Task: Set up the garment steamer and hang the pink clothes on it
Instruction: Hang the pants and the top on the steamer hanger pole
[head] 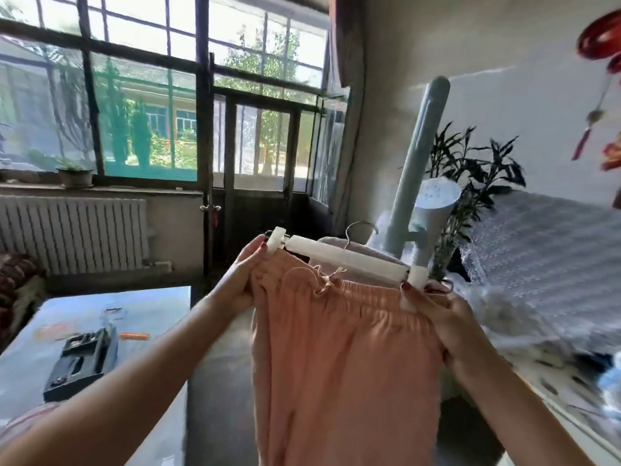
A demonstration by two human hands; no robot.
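Note:
I hold up pink trousers (339, 358) by their elastic waistband in the middle of the view. A white clip hanger (346, 255) with a metal hook lies along the waistband. My left hand (247, 274) pinches the left end of the waistband at the hanger's left clip. My right hand (437, 307) grips the right end of the waistband just under the right clip. Behind the hanger rises the garment steamer's pale blue-grey pole (416, 163), with its white steam head (433, 203) beside it. A second pale garment hangs behind the hanger, mostly hidden.
A low glass table (84, 317) at the lower left carries a black tray (84, 358) and small items. A radiator (74, 230) runs under the window. A sofa with a patterned cover (544, 250) and a leafy plant (470, 169) stand at the right.

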